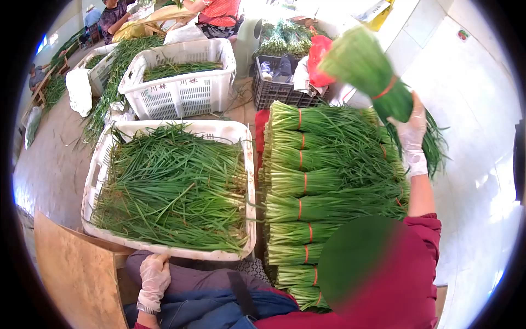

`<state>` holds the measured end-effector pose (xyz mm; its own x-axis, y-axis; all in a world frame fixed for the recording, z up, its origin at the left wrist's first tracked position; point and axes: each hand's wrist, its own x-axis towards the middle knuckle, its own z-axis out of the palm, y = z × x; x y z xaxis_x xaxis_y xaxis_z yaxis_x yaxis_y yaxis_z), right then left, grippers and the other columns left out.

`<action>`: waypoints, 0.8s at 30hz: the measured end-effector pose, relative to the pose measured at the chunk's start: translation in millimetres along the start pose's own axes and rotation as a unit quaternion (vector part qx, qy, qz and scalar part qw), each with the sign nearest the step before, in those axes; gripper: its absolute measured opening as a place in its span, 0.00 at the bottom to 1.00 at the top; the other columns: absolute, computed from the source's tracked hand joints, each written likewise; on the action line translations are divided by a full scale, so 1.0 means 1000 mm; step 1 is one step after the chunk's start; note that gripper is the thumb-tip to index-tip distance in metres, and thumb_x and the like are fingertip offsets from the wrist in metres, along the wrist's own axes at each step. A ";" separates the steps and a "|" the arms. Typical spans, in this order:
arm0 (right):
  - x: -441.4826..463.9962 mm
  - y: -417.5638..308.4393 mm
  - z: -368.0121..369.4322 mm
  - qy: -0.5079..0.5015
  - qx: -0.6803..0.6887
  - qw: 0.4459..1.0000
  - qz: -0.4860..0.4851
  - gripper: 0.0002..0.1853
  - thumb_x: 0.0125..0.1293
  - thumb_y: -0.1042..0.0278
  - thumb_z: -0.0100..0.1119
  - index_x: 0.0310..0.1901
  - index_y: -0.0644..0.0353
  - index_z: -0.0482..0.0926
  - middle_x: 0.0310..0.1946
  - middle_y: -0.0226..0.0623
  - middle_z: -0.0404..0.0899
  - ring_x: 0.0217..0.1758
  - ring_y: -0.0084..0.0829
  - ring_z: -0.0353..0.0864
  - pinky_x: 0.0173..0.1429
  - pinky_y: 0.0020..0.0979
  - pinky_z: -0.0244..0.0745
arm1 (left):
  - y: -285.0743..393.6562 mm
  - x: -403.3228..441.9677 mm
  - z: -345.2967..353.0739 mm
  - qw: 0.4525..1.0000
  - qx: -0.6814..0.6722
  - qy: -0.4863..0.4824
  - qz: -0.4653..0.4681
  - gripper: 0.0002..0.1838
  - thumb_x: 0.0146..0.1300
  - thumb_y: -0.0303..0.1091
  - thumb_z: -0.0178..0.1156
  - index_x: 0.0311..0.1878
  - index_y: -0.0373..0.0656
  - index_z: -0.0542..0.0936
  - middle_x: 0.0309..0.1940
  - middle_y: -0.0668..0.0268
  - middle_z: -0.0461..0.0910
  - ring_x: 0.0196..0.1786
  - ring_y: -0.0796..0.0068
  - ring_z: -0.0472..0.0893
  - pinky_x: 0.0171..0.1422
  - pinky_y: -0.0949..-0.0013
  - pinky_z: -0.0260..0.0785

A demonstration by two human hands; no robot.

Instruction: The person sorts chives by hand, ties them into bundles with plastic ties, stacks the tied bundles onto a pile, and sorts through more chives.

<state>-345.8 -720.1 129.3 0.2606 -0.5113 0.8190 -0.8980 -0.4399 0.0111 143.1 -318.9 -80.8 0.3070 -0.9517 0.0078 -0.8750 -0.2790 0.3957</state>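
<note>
Raised at the right of the head view, my right hand, in a clear glove, grips a green chive bundle bound with a red band. Its pale ends point up and left, and its dark leaves hang behind the hand. Below and left of it lies a tall stack of banded bundles. My left hand, also gloved, rests on my thigh below the near white crate, its fingers curled; what they hold, if anything, is hidden. Loose chives fill that near white crate.
A second white crate stands behind, beside a black crate with cloths and a red bag. A wooden board is at the lower left. Other people are at the top left and top centre.
</note>
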 end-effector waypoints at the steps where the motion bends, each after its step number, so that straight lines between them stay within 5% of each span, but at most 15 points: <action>1: -0.001 0.006 0.017 -0.018 -0.050 0.997 -0.058 0.54 0.30 0.66 0.77 0.64 0.58 0.57 0.51 0.42 0.69 0.54 0.41 0.70 0.59 0.36 0.65 | 0.000 0.002 0.001 1.000 -0.015 0.010 -0.007 0.07 0.50 0.27 0.57 0.34 0.42 0.81 0.30 0.57 0.79 0.37 0.54 0.77 0.43 0.57 0.68; 7: -0.059 0.007 0.138 -0.218 -0.033 0.968 -0.124 0.55 0.28 0.65 0.77 0.63 0.60 0.57 0.55 0.44 0.67 0.57 0.42 0.67 0.62 0.39 0.61 | 0.004 0.012 0.001 0.997 0.013 -0.029 -0.065 0.07 0.49 0.27 0.57 0.33 0.42 0.81 0.29 0.57 0.79 0.37 0.54 0.77 0.43 0.58 0.68; 10: -0.127 0.008 0.207 -0.313 -0.065 0.942 -0.106 0.48 0.36 0.68 0.72 0.63 0.56 0.58 0.57 0.39 0.65 0.59 0.41 0.64 0.63 0.45 0.58 | 0.001 0.013 0.014 0.998 0.048 -0.002 -0.043 0.06 0.49 0.26 0.57 0.31 0.42 0.81 0.29 0.57 0.79 0.36 0.54 0.77 0.42 0.57 0.68; 11: -0.150 0.005 0.227 -0.341 -0.113 0.929 -0.090 0.45 0.39 0.71 0.69 0.63 0.55 0.59 0.58 0.37 0.65 0.60 0.40 0.63 0.64 0.47 0.57 | 0.002 0.018 0.011 0.993 0.046 -0.068 -0.080 0.07 0.48 0.27 0.57 0.32 0.41 0.80 0.29 0.58 0.79 0.38 0.53 0.77 0.43 0.56 0.68; 12: -0.170 0.006 0.249 -0.287 -0.128 0.948 -0.049 0.43 0.41 0.73 0.66 0.63 0.53 0.59 0.58 0.35 0.64 0.61 0.39 0.63 0.64 0.48 0.56 | -0.003 0.019 0.013 0.990 0.056 -0.094 -0.091 0.08 0.49 0.28 0.58 0.34 0.40 0.80 0.31 0.57 0.79 0.39 0.53 0.76 0.44 0.56 0.68; 14: -0.179 0.005 0.257 -0.226 -0.107 0.968 -0.005 0.41 0.43 0.79 0.58 0.64 0.52 0.59 0.59 0.34 0.64 0.62 0.37 0.62 0.66 0.48 0.54 | -0.004 0.021 0.012 0.983 0.107 -0.119 -0.089 0.12 0.52 0.33 0.58 0.39 0.40 0.80 0.32 0.57 0.80 0.38 0.55 0.78 0.43 0.57 0.69; 19: -0.171 0.011 0.249 -0.302 -0.135 0.943 -0.030 0.38 0.47 0.82 0.51 0.65 0.55 0.57 0.62 0.39 0.62 0.63 0.40 0.62 0.67 0.47 0.53 | 0.002 0.025 0.014 0.974 0.146 -0.139 -0.104 0.13 0.58 0.39 0.54 0.40 0.44 0.81 0.31 0.53 0.80 0.35 0.52 0.78 0.40 0.55 0.70; 24: -0.156 -0.001 0.225 -0.384 -0.130 0.914 0.010 0.38 0.52 0.69 0.57 0.66 0.55 0.54 0.66 0.37 0.56 0.67 0.39 0.57 0.70 0.49 0.47 | 0.004 0.026 0.010 0.974 0.131 -0.151 -0.108 0.14 0.58 0.40 0.55 0.40 0.42 0.81 0.32 0.52 0.80 0.37 0.52 0.79 0.42 0.57 0.70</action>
<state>-305.3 -805.9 -128.2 0.3267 -0.9285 0.1764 -0.9328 -0.2867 0.2182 143.7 -346.6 -87.7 0.4056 -0.8502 -0.3357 -0.8793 -0.4632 0.1107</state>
